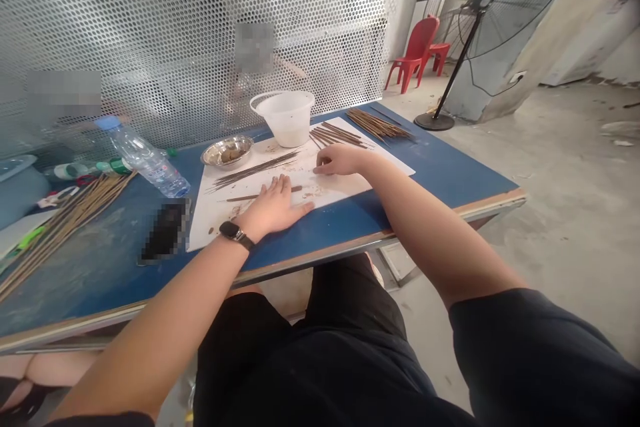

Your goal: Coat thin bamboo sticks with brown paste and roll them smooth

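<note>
My left hand point(277, 205) lies flat with its fingers stretched over a brown stick that looks like an incense stick point(243, 198); the stick shows on both sides of the fingers. My right hand point(340, 160) is curled near the paper's right part, thumb and fingers drawn together; what they hold, if anything, is hidden. Beneath both hands is a white sheet point(203, 230) with brown crumbs. Thin bare sticks point(255, 171) lie beyond my left hand. Past my right hand are thicker coated sticks point(340, 135). A metal bowl point(207, 159) holds brown lumps.
A white bucket point(290, 120) stands at the sheet's back edge. More sticks point(377, 123) lie on the blue table point(450, 170). To the left are a plastic bottle point(147, 157), a blurred dark object point(165, 230) and long sticks point(75, 223). A perforated metal screen point(175, 33) borders the back.
</note>
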The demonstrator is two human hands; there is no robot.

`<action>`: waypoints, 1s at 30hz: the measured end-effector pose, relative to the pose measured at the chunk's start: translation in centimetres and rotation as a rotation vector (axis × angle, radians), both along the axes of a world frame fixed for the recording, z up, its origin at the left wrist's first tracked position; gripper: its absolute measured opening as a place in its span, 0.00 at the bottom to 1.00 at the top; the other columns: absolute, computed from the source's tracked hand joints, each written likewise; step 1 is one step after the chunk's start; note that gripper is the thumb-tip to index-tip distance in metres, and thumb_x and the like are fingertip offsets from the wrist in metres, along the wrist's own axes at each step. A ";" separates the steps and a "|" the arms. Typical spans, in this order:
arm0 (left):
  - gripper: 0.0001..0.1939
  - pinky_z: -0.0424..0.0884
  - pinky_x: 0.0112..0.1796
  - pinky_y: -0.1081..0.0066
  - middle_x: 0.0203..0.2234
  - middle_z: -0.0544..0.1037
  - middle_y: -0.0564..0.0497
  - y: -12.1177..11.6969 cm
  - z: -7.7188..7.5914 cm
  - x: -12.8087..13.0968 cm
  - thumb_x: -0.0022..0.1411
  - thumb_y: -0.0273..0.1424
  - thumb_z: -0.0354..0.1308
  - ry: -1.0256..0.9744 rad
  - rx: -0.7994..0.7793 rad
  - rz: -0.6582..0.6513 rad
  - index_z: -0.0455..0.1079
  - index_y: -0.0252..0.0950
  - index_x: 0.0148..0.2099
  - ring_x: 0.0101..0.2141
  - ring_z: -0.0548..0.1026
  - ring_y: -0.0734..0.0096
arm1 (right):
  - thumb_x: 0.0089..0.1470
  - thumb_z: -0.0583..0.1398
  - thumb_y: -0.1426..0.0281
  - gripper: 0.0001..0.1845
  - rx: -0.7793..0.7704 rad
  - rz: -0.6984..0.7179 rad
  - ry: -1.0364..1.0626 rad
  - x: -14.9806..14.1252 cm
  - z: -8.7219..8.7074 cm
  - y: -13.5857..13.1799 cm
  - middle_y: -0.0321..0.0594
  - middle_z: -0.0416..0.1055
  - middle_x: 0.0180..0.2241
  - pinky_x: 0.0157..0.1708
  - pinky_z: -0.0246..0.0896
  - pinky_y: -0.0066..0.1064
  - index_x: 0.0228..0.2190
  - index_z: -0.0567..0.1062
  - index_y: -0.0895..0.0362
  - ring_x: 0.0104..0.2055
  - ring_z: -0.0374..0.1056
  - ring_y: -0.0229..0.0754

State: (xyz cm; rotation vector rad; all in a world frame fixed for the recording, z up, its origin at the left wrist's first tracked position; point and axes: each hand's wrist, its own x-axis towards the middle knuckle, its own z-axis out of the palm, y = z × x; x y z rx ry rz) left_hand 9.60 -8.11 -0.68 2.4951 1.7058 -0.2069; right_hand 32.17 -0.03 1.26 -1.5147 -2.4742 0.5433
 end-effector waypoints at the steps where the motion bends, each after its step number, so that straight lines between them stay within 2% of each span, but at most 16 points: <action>1: 0.58 0.43 0.72 0.50 0.76 0.38 0.29 -1.1 0.1 -0.1 0.69 0.63 0.40 0.003 0.003 -0.006 0.35 0.16 0.78 0.75 0.41 0.44 | 0.64 0.63 0.61 0.13 0.008 0.004 -0.003 0.0 0.0 0.0 0.47 0.80 0.41 0.36 0.58 0.33 0.39 0.80 0.58 0.40 0.70 0.45; 5: 0.59 0.49 0.71 0.51 0.76 0.42 0.31 -5.5 0.3 -0.8 0.67 0.65 0.43 -0.028 0.009 -0.045 0.41 0.18 0.78 0.75 0.44 0.42 | 0.64 0.63 0.61 0.13 0.044 0.030 0.000 -0.1 -0.1 -0.1 0.47 0.80 0.41 0.37 0.57 0.34 0.39 0.81 0.58 0.41 0.70 0.46; 8: 0.58 0.50 0.71 0.51 0.76 0.44 0.32 -6.7 0.1 -0.9 0.67 0.65 0.43 -0.051 0.039 -0.055 0.43 0.21 0.78 0.75 0.46 0.42 | 0.63 0.63 0.61 0.12 0.044 0.040 0.018 -0.1 -0.2 -0.1 0.47 0.80 0.40 0.37 0.58 0.35 0.39 0.81 0.57 0.40 0.71 0.46; 11: 0.58 0.48 0.71 0.50 0.76 0.43 0.29 -5.3 -0.3 -0.4 0.68 0.64 0.43 -0.038 0.044 -0.056 0.42 0.19 0.78 0.75 0.44 0.41 | 0.63 0.63 0.61 0.12 0.037 0.033 0.022 -0.1 -0.2 -0.2 0.47 0.80 0.40 0.37 0.58 0.34 0.39 0.81 0.58 0.41 0.71 0.46; 17: 0.57 0.43 0.71 0.47 0.76 0.41 0.26 1.1 -0.6 1.3 0.69 0.61 0.44 -0.036 0.035 -0.004 0.39 0.15 0.78 0.75 0.42 0.40 | 0.63 0.63 0.61 0.13 0.022 0.020 0.007 -0.1 0.0 -0.4 0.47 0.80 0.41 0.36 0.57 0.34 0.38 0.80 0.58 0.41 0.71 0.46; 20: 0.57 0.42 0.71 0.47 0.76 0.40 0.27 2.4 -0.4 1.5 0.69 0.61 0.43 -0.044 0.012 0.008 0.38 0.15 0.78 0.75 0.41 0.41 | 0.63 0.63 0.61 0.13 0.024 0.012 0.003 -0.2 0.1 -0.6 0.47 0.80 0.41 0.36 0.58 0.34 0.39 0.81 0.58 0.41 0.71 0.46; 22: 0.57 0.43 0.71 0.47 0.76 0.40 0.27 1.4 -0.2 1.4 0.69 0.61 0.42 -0.045 0.002 0.007 0.38 0.17 0.78 0.75 0.42 0.41 | 0.63 0.64 0.61 0.12 0.027 0.011 0.002 -0.1 0.1 -0.6 0.47 0.80 0.41 0.37 0.58 0.35 0.39 0.81 0.58 0.41 0.71 0.46; 26: 0.59 0.48 0.71 0.49 0.76 0.42 0.30 -3.3 0.2 0.6 0.66 0.66 0.43 -0.061 -0.006 -0.038 0.41 0.23 0.79 0.75 0.44 0.42 | 0.62 0.64 0.61 0.12 0.030 0.020 0.013 -0.1 0.0 -0.5 0.46 0.80 0.41 0.37 0.57 0.35 0.38 0.81 0.57 0.41 0.71 0.46; 28: 0.60 0.48 0.72 0.50 0.76 0.41 0.32 -5.5 0.3 0.2 0.65 0.67 0.43 -0.056 -0.019 -0.051 0.40 0.23 0.79 0.75 0.44 0.42 | 0.63 0.63 0.60 0.13 0.031 0.017 0.012 0.0 -0.2 -0.4 0.47 0.79 0.41 0.36 0.57 0.35 0.38 0.80 0.57 0.40 0.70 0.46; 30: 0.61 0.47 0.72 0.51 0.76 0.42 0.32 -6.5 0.2 0.0 0.65 0.67 0.43 -0.054 -0.020 -0.064 0.40 0.22 0.79 0.75 0.44 0.42 | 0.64 0.63 0.60 0.13 0.033 0.018 0.010 0.0 -0.4 -0.3 0.47 0.79 0.41 0.35 0.56 0.35 0.38 0.80 0.57 0.40 0.70 0.46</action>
